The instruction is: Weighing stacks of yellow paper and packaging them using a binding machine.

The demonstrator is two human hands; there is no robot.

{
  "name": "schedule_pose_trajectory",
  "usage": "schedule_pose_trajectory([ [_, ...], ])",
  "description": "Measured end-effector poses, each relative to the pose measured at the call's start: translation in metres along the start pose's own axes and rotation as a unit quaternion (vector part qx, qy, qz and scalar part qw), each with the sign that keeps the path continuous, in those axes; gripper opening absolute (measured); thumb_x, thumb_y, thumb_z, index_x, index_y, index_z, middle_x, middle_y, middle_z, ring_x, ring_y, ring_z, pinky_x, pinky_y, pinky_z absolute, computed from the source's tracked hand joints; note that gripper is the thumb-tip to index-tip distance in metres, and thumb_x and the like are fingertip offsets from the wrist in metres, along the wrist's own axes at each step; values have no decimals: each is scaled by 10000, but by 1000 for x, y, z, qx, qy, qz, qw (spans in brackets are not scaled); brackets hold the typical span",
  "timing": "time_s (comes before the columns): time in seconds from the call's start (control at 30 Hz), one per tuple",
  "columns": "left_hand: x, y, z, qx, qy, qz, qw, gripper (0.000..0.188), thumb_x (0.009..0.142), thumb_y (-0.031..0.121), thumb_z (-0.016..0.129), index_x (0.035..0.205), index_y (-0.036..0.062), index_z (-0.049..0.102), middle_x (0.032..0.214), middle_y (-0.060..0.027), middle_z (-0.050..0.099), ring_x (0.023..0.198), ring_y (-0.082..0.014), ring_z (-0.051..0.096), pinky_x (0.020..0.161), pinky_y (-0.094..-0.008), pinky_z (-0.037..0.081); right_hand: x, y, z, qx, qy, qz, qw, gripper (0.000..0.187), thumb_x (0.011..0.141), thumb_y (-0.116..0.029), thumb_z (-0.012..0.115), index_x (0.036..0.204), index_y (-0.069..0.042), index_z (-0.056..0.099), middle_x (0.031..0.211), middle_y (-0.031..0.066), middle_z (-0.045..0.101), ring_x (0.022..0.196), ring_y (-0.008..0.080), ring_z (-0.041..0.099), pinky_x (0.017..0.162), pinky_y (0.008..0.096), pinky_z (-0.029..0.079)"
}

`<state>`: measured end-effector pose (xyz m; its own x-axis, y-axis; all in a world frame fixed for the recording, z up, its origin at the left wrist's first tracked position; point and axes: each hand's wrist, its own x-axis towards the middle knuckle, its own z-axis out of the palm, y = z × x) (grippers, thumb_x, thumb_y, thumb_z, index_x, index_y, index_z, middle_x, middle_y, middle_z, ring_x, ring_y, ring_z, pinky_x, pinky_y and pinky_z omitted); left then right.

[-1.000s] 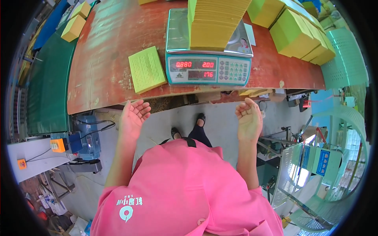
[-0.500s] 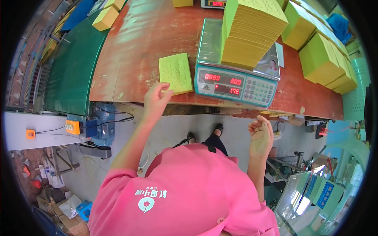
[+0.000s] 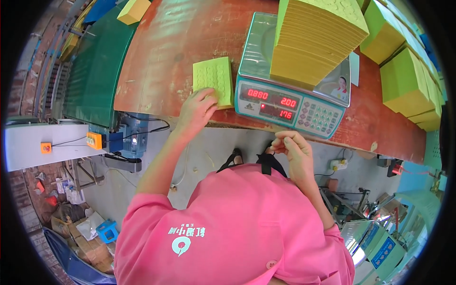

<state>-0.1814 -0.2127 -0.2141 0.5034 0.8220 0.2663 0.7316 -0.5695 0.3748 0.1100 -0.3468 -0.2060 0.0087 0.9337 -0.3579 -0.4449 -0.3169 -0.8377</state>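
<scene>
A short stack of yellow-green sheets with embossed round shapes (image 3: 212,76) lies on the red table near its front edge. My left hand (image 3: 198,110) rests its slightly bent fingers on the near edge of that stack, not wrapped round it. To the stack's right stands a teal digital scale (image 3: 289,111) with lit red digits and a keypad. A tall pile of similar yellow-green sheets (image 3: 313,42) sits on the scale's metal plate. My right hand (image 3: 295,153) hovers in front of the table edge, below the scale, its fingers curled together with nothing visible in them.
More yellow-green stacks (image 3: 403,88) line the right of the red table (image 3: 161,61). A green conveyor belt (image 3: 97,66) runs along the left, with a yellow block (image 3: 134,11) at its far end. An orange switch box (image 3: 94,140) and cables sit below it.
My left hand has moved from beside the small stack onto its near edge. My right hand has shifted left and its fingers have drawn together. The view has shifted slightly.
</scene>
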Motion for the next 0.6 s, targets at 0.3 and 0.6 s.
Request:
schedule_pose_trajectory([
  [0.3,-4,-2,8,8,63,32,997,80,805,43,670,874,13,642,1111,-133,655,1013,-322,628,837,-390,515,-15,25,32,-37,-43,25,998,212,995,-103,471,1076,0,638,918,64,659,834,138,629,783,278,502],
  [0.6,-20,10,-23,-14,132,45,990,74,779,11,663,850,5,642,1094,-122,661,1078,-322,611,918,-417,484,-5,42,82,-29,-45,35,998,282,1006,-190,472,1182,1,582,982,92,652,876,168,645,767,315,525],
])
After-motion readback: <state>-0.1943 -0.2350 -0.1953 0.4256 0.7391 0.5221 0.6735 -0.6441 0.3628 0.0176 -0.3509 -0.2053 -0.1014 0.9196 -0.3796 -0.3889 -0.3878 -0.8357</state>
